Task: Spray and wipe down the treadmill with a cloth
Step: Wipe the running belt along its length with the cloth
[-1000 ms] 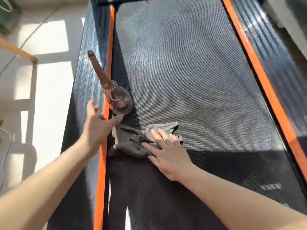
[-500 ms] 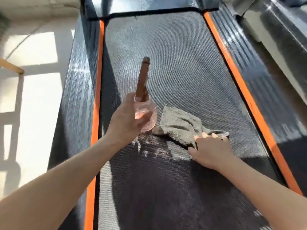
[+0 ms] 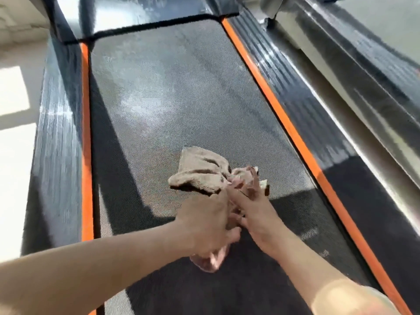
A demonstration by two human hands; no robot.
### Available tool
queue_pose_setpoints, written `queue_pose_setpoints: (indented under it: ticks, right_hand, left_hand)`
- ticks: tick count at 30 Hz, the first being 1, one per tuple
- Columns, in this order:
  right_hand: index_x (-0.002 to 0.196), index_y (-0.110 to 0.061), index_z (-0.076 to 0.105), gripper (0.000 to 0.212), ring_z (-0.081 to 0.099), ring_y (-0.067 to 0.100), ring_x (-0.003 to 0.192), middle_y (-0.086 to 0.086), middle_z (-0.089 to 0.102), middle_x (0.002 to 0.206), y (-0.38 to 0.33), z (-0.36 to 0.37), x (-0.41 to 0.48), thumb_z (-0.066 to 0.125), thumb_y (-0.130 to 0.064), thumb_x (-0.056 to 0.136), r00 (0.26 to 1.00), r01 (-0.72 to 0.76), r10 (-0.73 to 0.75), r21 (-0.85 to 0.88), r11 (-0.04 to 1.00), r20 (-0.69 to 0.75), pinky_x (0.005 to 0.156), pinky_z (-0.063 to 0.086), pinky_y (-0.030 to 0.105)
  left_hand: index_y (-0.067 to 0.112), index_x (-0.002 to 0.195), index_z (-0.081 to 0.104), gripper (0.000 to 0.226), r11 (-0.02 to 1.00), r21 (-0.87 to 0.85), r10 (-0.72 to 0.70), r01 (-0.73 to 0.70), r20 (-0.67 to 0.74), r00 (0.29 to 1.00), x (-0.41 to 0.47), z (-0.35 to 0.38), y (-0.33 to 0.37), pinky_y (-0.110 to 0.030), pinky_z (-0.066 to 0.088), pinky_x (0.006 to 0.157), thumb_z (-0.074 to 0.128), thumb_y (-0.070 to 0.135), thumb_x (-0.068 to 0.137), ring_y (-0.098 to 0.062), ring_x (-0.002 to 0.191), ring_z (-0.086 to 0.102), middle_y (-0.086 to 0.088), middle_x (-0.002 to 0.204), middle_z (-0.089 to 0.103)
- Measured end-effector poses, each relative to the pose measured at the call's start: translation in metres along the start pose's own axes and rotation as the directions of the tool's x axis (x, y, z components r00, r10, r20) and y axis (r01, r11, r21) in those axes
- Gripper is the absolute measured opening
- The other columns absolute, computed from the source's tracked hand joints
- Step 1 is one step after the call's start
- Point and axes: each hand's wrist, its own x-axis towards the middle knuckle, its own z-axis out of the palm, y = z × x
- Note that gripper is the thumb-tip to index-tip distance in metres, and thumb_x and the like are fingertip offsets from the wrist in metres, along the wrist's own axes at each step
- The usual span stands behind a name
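Observation:
The treadmill belt (image 3: 159, 98) is dark and textured, with a pale damp patch in its upper middle. On the belt's middle lies a crumpled grey-brown cloth (image 3: 200, 173). My left hand (image 3: 204, 226) grips a clear pinkish spray bottle (image 3: 209, 262), whose base shows under the hand. Its top is blurred and mostly hidden between my hands. Just to the right, my right hand (image 3: 256, 212) rests on the cloth's right end with fingers stretched forward. The two hands touch or overlap.
Orange stripes (image 3: 284, 123) border the belt on both sides, with ribbed black side rails (image 3: 56, 137) beyond them. A glossy black motor cover (image 3: 141, 12) closes the far end. A second machine's frame (image 3: 363, 87) runs along the right. Sunlit floor lies at the left.
My left hand picked the spray bottle up from the left edge and carried it right, next to my right hand. The cloth was slid rightward. The view tilted up.

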Motion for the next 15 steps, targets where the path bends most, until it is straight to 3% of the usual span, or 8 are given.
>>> queue_pose_setpoints:
  ticks: [1,3,5,7,9,12,15]
  right_hand:
    - [0.116,-0.023,0.065,0.029,0.07,0.017,0.086,0.008,0.071,0.102,0.003,-0.003,0.002,0.072,-0.025,0.089,0.991,-0.004,0.011,0.054,0.999,-0.132,0.064,0.054,0.028]
    - [0.09,-0.015,0.063,0.012,0.061,0.015,0.064,0.006,0.06,0.075,0.002,-0.014,0.001,0.068,-0.025,0.091,0.946,0.0,0.049,0.15,0.989,-0.321,0.054,0.05,0.028]
    - [0.083,-0.014,0.063,0.016,0.058,0.021,0.069,0.01,0.055,0.076,-0.001,-0.036,0.003,0.068,-0.027,0.09,0.898,0.039,0.055,0.203,0.978,-0.437,0.062,0.05,0.032]
    - [0.085,-0.014,0.065,0.019,0.064,0.024,0.082,0.012,0.062,0.087,-0.005,-0.065,0.001,0.068,-0.032,0.09,0.87,0.074,0.066,0.263,0.962,-0.488,0.075,0.049,0.037]
    - [0.092,-0.016,0.068,0.028,0.068,0.022,0.086,0.008,0.069,0.091,-0.008,-0.094,-0.003,0.066,-0.043,0.089,0.86,0.055,0.116,0.318,0.946,-0.496,0.081,0.048,0.037]
    - [0.093,-0.011,0.069,0.043,0.066,0.019,0.078,0.007,0.071,0.083,-0.006,-0.122,-0.005,0.063,-0.053,0.088,0.848,-0.006,0.167,0.306,0.952,-0.503,0.073,0.052,0.035]
    - [0.082,-0.008,0.063,0.047,0.064,0.019,0.061,0.007,0.065,0.065,-0.004,-0.131,0.0,0.061,-0.054,0.091,0.809,-0.007,0.181,0.298,0.954,-0.56,0.062,0.056,0.034]
  left_hand:
    - [0.019,0.106,0.036,0.054,0.997,0.012,0.074,-0.075,0.006,0.997,0.003,0.001,0.006,-0.032,0.039,0.062,0.043,0.068,0.084,-0.024,0.079,0.058,0.003,0.089,0.055]
    - [0.024,0.102,0.036,0.048,0.97,-0.009,0.245,-0.245,0.051,0.968,0.015,-0.003,0.017,-0.032,0.047,0.057,0.043,0.069,0.086,-0.016,0.068,0.055,0.007,0.084,0.054]
    - [0.028,0.104,0.039,0.045,0.948,-0.153,0.302,-0.279,0.157,0.94,0.031,-0.008,0.026,-0.032,0.05,0.061,0.037,0.07,0.088,-0.013,0.073,0.056,0.008,0.09,0.055]
    - [0.025,0.113,0.05,0.048,0.943,-0.239,0.288,-0.234,0.225,0.931,0.055,-0.01,0.033,-0.034,0.048,0.074,0.031,0.065,0.092,-0.017,0.089,0.055,0.004,0.102,0.054]
    - [0.024,0.121,0.052,0.04,0.959,-0.102,0.278,-0.266,0.144,0.95,0.081,-0.01,0.032,-0.036,0.046,0.08,0.038,0.052,0.097,-0.021,0.104,0.051,-0.001,0.115,0.049]
    - [0.03,0.136,0.041,0.042,0.968,0.104,0.21,-0.228,0.159,0.965,0.103,0.001,0.018,-0.048,0.047,0.093,0.045,0.037,0.095,-0.026,0.123,0.04,-0.005,0.137,0.039]
    - [0.033,0.141,0.034,0.048,0.991,0.063,0.108,-0.121,0.177,0.978,0.101,0.019,0.008,-0.047,0.048,0.09,0.042,0.035,0.093,-0.028,0.124,0.041,-0.005,0.142,0.038]
